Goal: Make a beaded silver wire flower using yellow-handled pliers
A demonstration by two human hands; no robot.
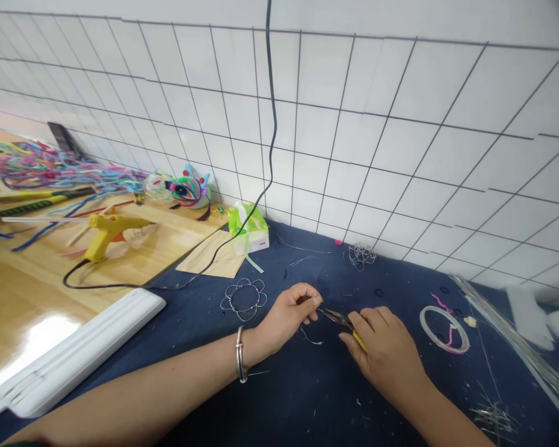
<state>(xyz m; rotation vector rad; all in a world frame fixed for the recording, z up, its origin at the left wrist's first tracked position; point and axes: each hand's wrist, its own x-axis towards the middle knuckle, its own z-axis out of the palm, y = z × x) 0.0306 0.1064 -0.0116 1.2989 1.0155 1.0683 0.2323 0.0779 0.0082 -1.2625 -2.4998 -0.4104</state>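
Note:
My left hand [292, 310] pinches a thin beaded wire [313, 339], whose free end hangs below the fingers with a small pink bead on it. My right hand [384, 351] is wrapped round needle-nose pliers [339, 318] with yellow handles. The jaws of the pliers point left and meet the wire at my left fingertips; whether they clamp it is too small to tell. Left of my left hand, a flower-shaped wire ring [243, 299] with small beads lies flat on the dark blue cloth [279, 403].
A yellow glue gun [103, 234] rests on the wooden board at left, near many coloured pipe cleaners [51, 167]. Its black cord [214, 257] crosses the cloth. A white lamp bar [90, 351], tissue pack [249, 226], tangled wire [361, 254], tape ring [422, 323] and wire bundle [517, 347] lie around.

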